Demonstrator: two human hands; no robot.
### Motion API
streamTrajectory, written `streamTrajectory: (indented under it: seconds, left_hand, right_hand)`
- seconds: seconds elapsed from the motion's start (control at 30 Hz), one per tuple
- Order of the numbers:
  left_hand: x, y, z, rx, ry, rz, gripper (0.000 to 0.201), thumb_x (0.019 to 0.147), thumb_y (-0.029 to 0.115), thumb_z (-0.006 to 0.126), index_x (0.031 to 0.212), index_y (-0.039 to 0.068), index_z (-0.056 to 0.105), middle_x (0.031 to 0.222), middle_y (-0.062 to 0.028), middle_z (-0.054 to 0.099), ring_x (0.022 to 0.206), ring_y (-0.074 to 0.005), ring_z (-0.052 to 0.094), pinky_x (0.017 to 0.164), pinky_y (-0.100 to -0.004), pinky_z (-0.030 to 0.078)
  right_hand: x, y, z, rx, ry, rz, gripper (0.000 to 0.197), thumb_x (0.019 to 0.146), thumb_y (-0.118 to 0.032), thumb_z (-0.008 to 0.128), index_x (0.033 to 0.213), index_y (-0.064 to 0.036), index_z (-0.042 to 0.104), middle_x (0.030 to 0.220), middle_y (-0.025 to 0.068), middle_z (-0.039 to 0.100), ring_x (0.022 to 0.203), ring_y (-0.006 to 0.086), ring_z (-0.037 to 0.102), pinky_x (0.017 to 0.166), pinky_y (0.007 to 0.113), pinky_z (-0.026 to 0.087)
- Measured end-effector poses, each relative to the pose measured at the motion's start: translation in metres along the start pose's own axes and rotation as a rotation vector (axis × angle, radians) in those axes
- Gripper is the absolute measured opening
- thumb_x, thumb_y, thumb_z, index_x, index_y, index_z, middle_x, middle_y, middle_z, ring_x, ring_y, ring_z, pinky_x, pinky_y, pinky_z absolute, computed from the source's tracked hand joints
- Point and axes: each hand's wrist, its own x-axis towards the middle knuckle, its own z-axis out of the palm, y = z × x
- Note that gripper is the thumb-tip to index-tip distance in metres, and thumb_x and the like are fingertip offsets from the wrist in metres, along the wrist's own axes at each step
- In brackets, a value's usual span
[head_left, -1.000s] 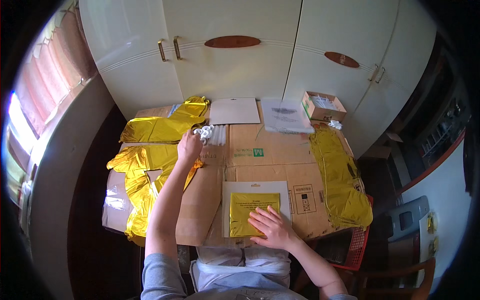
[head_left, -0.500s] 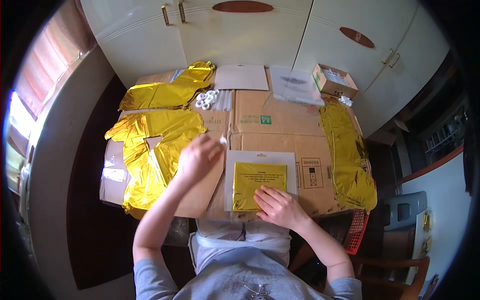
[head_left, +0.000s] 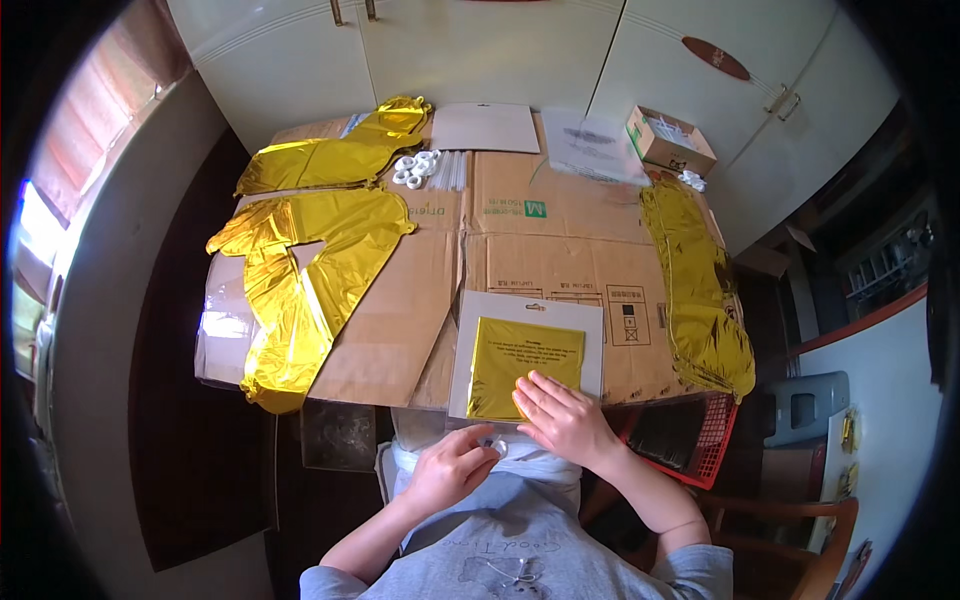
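A flat pack (head_left: 592,340) lies at the table's near edge. It has a pale backing card with a hang slot, and a folded gold foil balloon (head_left: 520,352) with printed text lies in front of the card. My right hand (head_left: 565,418) rests flat on the foil's lower right, fingers stretched out. Just below the pack, over my lap, my left hand (head_left: 455,468) pinches a small white roll (head_left: 501,447), partly hidden by the fingers. Similar white rolls (head_left: 414,170) sit in a cluster at the back, beside several clear plastic straws (head_left: 449,171).
Flattened gold foil balloons (head_left: 310,300) spread over the cardboard-covered table (head_left: 400,330) on the left; another (head_left: 697,290) lies along the right edge. Behind are a grey card (head_left: 485,128), a clear plastic bag (head_left: 590,148) and a small open box (head_left: 670,142). A red basket (head_left: 715,440) stands below right.
My left hand has come down from above the table to below the pack, carrying the small white item. My right hand stays on the foil. The view has shifted slightly.
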Motion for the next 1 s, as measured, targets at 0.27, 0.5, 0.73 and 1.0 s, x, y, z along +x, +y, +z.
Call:
streamTrajectory:
  seconds: [0.27, 0.5, 0.73, 1.0]
  left_hand:
    - [-0.011, 0.004, 0.007, 0.217, -0.004, 0.035, 0.015, 0.073, 0.008, 0.075, 0.087, 0.008, 0.068, 0.123, -0.0113, 0.061, 0.085, -0.0221, 0.064, 0.070, -0.0345, 0.054]
    - [-0.015, -0.006, 0.010, 0.385, -0.023, 0.119, 0.018, 0.071, 0.009, 0.073, 0.088, 0.010, 0.068, 0.128, -0.0074, 0.059, 0.095, -0.0230, 0.062, 0.073, -0.0355, 0.051]
    - [-0.015, -0.007, 0.013, 0.452, -0.046, 0.111, 0.016, 0.072, 0.011, 0.071, 0.088, 0.011, 0.068, 0.128, -0.0060, 0.058, 0.101, -0.0210, 0.059, 0.076, -0.0346, 0.047]
    - [-0.007, 0.001, 0.020, 0.339, -0.070, 0.044, 0.016, 0.072, 0.010, 0.072, 0.087, 0.011, 0.068, 0.125, -0.0096, 0.058, 0.095, -0.0219, 0.060, 0.075, -0.0362, 0.048]
  right_hand:
    - [0.000, 0.002, 0.000, 0.058, 0.046, 0.030, 0.037, 0.082, -0.026, 0.073, 0.111, -0.0035, 0.069, 0.120, 0.0090, 0.066, 0.119, 0.0230, 0.059, 0.097, 0.035, 0.050]
    - [0.000, 0.002, 0.000, 0.087, 0.061, 0.037, 0.037, 0.081, -0.026, 0.073, 0.110, -0.0038, 0.069, 0.119, 0.0089, 0.067, 0.118, 0.0232, 0.059, 0.097, 0.035, 0.051]
    - [-0.001, 0.003, 0.002, 0.084, 0.054, 0.030, 0.041, 0.080, -0.028, 0.074, 0.112, -0.0040, 0.068, 0.120, 0.0091, 0.066, 0.118, 0.0240, 0.060, 0.097, 0.035, 0.051]
    - [0.000, 0.002, 0.004, 0.081, 0.070, 0.036, 0.039, 0.080, -0.027, 0.074, 0.111, -0.0044, 0.068, 0.119, 0.0092, 0.067, 0.117, 0.0238, 0.060, 0.097, 0.036, 0.051]
